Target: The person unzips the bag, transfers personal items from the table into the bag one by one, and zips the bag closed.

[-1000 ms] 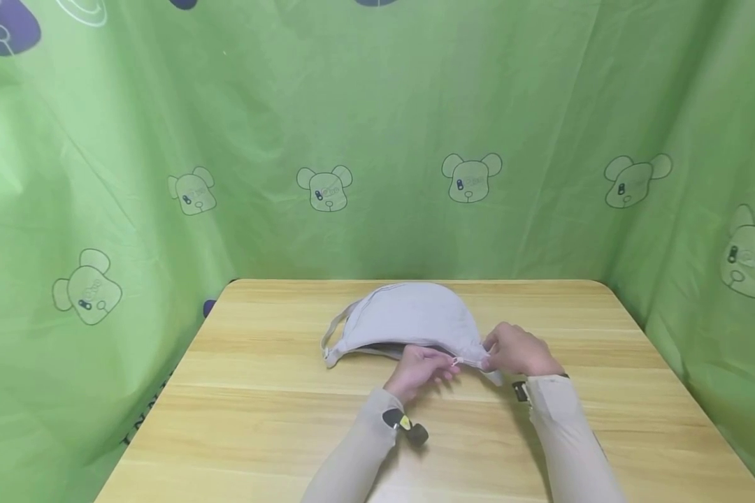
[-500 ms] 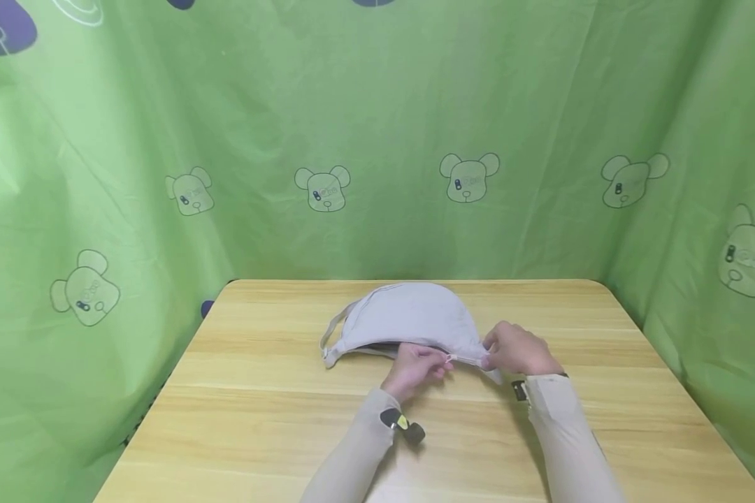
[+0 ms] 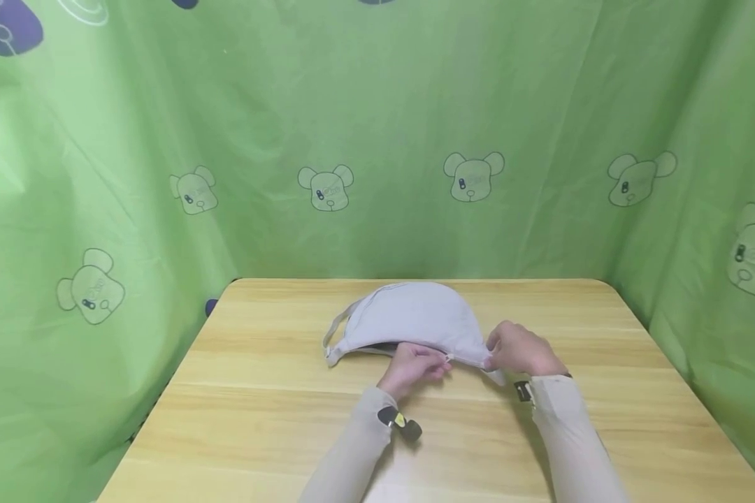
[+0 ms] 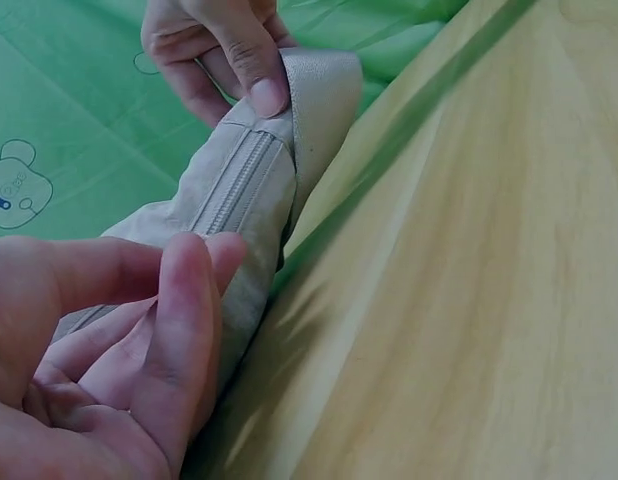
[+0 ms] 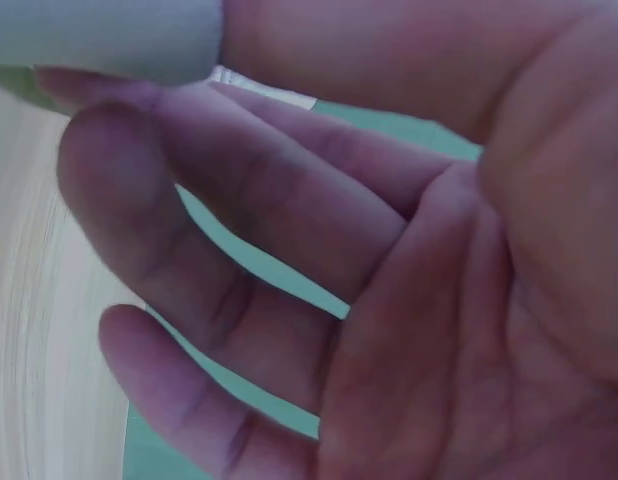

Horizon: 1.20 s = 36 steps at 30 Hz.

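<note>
A pale grey crescent-shaped bag (image 3: 415, 314) lies on the table, its zipped edge facing me. My left hand (image 3: 412, 370) pinches the zipper pull (image 3: 449, 358) between thumb and finger, right of the bag's middle. Left of that hand the zipper gapes with a dark opening; to its right the teeth (image 4: 239, 185) are joined, as the left wrist view shows. My right hand (image 3: 521, 349) grips the bag's right end, where the strap (image 4: 324, 110) joins. In the right wrist view, the other fingers (image 5: 279, 220) are loosely bent, and a bit of pale fabric (image 5: 109, 40) shows at top left.
The bag rests on a light wood-grain table (image 3: 258, 419) with rounded far corners. A green curtain (image 3: 377, 230) with bear-head prints hangs behind and on both sides. A strap loop (image 3: 335, 332) sticks out at the bag's left end.
My left hand has slid slightly left along the zipper with the pull, and the joined stretch on its right is longer. My right hand stays at the bag's right end.
</note>
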Motion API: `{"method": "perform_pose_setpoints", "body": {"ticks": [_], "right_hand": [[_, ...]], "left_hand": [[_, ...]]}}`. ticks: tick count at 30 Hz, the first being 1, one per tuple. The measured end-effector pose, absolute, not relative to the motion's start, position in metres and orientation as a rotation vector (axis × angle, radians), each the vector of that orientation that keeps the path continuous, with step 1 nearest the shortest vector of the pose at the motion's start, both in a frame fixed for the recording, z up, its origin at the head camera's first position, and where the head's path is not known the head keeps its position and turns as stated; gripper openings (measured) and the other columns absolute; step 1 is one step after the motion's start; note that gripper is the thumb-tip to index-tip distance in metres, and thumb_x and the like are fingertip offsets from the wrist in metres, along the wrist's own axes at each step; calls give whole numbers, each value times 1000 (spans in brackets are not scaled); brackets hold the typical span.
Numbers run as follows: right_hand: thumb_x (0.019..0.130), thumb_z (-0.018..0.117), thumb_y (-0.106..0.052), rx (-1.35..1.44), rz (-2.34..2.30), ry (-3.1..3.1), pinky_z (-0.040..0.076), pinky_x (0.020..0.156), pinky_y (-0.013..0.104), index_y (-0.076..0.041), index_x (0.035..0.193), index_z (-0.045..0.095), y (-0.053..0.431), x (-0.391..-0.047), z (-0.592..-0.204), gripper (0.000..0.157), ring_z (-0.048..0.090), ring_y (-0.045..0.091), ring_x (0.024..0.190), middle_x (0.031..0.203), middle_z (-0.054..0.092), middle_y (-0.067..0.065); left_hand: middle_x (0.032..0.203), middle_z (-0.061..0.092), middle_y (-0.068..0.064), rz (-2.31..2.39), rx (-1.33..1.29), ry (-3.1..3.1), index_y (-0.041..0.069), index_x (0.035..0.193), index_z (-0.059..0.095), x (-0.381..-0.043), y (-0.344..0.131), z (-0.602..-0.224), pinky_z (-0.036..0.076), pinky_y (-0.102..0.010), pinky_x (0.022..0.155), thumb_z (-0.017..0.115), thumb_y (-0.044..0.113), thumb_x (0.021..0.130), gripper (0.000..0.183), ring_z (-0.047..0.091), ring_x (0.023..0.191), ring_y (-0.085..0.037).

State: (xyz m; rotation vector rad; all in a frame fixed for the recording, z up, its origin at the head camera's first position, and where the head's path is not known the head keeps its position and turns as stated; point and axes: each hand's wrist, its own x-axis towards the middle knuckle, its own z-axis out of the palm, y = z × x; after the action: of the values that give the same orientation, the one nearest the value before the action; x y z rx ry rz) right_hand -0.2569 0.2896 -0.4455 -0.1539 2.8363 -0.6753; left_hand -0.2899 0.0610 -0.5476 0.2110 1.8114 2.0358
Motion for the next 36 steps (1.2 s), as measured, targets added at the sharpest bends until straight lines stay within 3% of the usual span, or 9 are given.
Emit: {"method": "perform_pose_setpoints", "body": {"ticks": [6, 14, 26, 36], "right_hand": [[75, 87, -20, -162, -680, 2854, 57, 83, 61, 1, 107, 75, 291, -256, -445, 40, 70, 35, 97, 109, 76, 20], [76, 86, -17, -161, -684, 2875, 57, 74, 54, -6, 94, 78, 294, -257, -446, 22, 68, 26, 87, 98, 78, 11], [78, 85, -19, -119, -674, 2879, 56, 74, 56, -5, 100, 78, 296, -259, -446, 27, 69, 29, 88, 103, 78, 14], [78, 83, -19, -105, -670, 2876, 55, 74, 56, -6, 100, 78, 298, -260, -447, 26, 70, 30, 91, 107, 78, 16]], "left_hand": [[90, 80, -18, 2008, 201, 1853, -4, 99, 78, -288, 63, -547, 65, -27, 70, 76, 1, 86, 14, 74, 69, -12], [84, 80, -15, 2010, 175, 1906, -1, 94, 79, -286, 69, -548, 64, -25, 64, 78, 1, 84, 10, 71, 63, -11], [92, 79, -22, 2089, 236, 1767, -9, 103, 75, -284, 67, -546, 63, -22, 65, 74, 1, 89, 17, 73, 69, -14], [91, 80, -19, 2071, 199, 1778, -7, 103, 76, -284, 66, -546, 62, -20, 64, 74, 2, 89, 16, 73, 68, -12]]}}
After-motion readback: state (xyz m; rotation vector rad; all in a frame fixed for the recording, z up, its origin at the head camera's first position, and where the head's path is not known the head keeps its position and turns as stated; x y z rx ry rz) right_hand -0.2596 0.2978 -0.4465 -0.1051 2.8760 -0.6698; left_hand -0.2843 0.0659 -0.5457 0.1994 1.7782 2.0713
